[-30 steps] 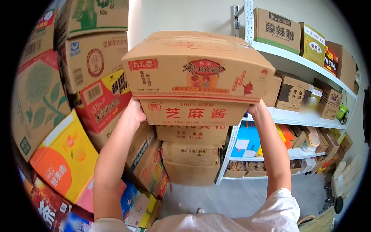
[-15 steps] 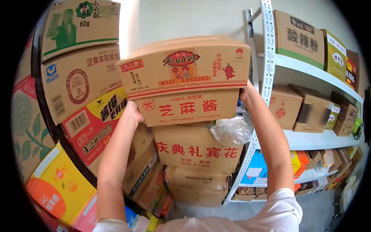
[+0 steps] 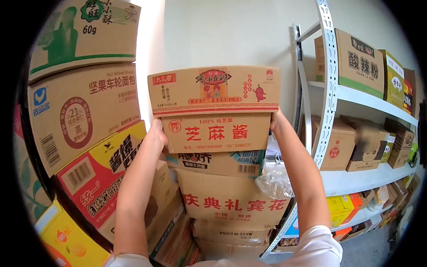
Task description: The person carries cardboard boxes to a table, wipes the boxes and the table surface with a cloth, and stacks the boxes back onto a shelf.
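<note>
My left hand (image 3: 158, 134) presses against the left side of a sesame paste carton (image 3: 218, 133) with red lettering. On the opposite side, my right hand (image 3: 275, 122) grips near its upper right corner, just under the overhanging top box. That top box (image 3: 182, 92) is a wider brown carton with a red-and-black label, lying on the sesame paste carton. Directly below is a noodle carton (image 3: 213, 163) with blue print; whether the held carton touches it I cannot tell. Both hands' fingertips are mostly hidden. Beneath, a carton with large red characters (image 3: 233, 204) forms part of the stack.
On the left rises another stack, including a nut bread carton (image 3: 106, 95) and a red-yellow noodle carton (image 3: 98, 178). A white metal shelf (image 3: 356, 180) with several boxes stands on the right. Clear plastic wrapping (image 3: 275, 183) hangs beside the middle stack.
The two upper cartons have moved away from me and look more level. The noodle carton beneath them now shows. The camera view has shifted.
</note>
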Available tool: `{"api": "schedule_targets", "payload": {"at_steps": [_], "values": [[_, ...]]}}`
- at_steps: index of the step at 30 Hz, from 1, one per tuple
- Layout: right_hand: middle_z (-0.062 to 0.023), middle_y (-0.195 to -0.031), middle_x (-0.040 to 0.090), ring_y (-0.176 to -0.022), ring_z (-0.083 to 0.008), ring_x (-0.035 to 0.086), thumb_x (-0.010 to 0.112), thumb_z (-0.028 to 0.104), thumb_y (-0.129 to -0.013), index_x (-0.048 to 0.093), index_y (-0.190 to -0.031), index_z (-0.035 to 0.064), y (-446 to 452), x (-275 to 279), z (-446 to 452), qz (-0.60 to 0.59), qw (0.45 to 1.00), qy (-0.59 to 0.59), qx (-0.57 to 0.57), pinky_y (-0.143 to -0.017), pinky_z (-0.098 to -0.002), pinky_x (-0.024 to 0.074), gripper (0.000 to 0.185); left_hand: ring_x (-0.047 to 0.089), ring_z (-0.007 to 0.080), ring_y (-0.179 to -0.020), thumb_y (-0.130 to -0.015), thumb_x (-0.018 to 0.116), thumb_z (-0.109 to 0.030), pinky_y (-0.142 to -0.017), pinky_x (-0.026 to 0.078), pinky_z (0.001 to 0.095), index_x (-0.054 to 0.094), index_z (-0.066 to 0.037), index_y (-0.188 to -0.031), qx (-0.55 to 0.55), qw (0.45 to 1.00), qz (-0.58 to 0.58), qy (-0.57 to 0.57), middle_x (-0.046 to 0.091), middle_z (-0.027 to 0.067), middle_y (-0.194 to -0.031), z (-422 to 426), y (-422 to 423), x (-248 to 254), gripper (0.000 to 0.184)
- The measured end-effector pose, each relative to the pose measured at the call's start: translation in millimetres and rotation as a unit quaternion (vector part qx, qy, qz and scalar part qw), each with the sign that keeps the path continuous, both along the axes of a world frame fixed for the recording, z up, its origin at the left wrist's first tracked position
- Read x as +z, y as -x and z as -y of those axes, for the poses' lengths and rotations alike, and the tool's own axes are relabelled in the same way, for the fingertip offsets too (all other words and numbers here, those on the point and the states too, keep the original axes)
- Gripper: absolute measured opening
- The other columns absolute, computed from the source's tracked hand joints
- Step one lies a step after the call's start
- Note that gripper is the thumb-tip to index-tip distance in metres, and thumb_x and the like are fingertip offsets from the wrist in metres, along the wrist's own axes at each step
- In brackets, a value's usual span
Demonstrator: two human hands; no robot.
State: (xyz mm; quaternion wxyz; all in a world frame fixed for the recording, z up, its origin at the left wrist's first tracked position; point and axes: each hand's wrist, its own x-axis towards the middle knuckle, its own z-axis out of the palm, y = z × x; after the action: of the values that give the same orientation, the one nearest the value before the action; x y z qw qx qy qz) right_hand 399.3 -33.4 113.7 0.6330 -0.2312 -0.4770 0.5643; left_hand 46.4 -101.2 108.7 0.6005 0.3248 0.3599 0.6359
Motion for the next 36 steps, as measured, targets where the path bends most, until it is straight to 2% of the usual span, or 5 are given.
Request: {"api": "schedule_targets", "payload": {"at_steps": [13,15,19,22,36], "values": [[-0.0088,-0.091,0.064,-0.078,-0.0182,0.061,0.052,0.026,-0.093,0.059,-0.104,0.003,-4.1,-57.5,-85.6,-0.019,0.976,-0.009,-0.219,-0.065,-0.0346,0.0501,0.026,0.032,0.0321,-0.134,-0.094,0.033,-0.055,-0.105,0.03,0.053,0.033,-0.008,-0.141,0.214,0.97,0.096,-0.064,0.029,0.0166,-0.147,-79.2,4.0,-10.8,0.067],[-0.0053,-0.083,0.061,-0.073,-0.0137,0.055,0.055,0.023,-0.094,0.059,-0.093,0.0027,-11.4,-60.5,-54.1,0.069,0.944,-0.091,-0.309,-0.067,-0.0296,0.0458,0.021,0.02,0.0338,-0.137,-0.092,0.042,-0.051,-0.108,0.022,0.0552,0.019,-0.008,-0.145,0.479,0.837,-0.256,-0.073,0.017,0.0177,-0.149,-59.4,-8.7,-26.2,0.072],[-0.0131,-0.078,0.06,-0.073,-0.0223,0.058,0.059,0.031,-0.091,0.055,-0.09,-0.0017,-17.2,-68.5,-10.2,0.213,0.848,-0.212,-0.436,-0.07,-0.0357,0.0456,0.033,0.003,0.0424,-0.139,-0.078,0.064,-0.052,-0.107,0.009,0.0636,0.017,-0.017,-0.148,0.557,0.462,-0.558,-0.406,0.006,0.0201,-0.151,-36.6,-31.1,-59.1,0.091],[-0.0168,-0.09,0.061,-0.078,-0.0325,0.06,0.064,0.033,-0.085,0.054,-0.097,-0.0004,0.1,-71.7,36.1,0.41,0.735,-0.257,-0.475,-0.072,-0.0387,0.0469,0.037,-0.003,0.0454,-0.139,-0.069,0.072,-0.057,-0.105,0.008,0.0671,0.014,-0.023,-0.149,0.466,0.382,-0.68,-0.418,0.0,0.023,-0.152,-19.9,-58.7,-52.6,0.104],[-0.0169,-0.103,0.055,-0.088,-0.0357,0.062,0.073,0.022,-0.076,0.025,-0.142,0.0188,40.8,-70.5,12.5,0.565,0.619,-0.202,-0.506,-0.069,-0.0457,0.0531,0.082,-0.002,0.046,-0.14,-0.065,0.08,-0.047,-0.099,0.026,0.0704,0.009,-0.029,-0.15,0.357,0.471,-0.749,-0.3,-0.004,0.0196,-0.154,-60.1,-77.9,-36.0,0.112]]}}
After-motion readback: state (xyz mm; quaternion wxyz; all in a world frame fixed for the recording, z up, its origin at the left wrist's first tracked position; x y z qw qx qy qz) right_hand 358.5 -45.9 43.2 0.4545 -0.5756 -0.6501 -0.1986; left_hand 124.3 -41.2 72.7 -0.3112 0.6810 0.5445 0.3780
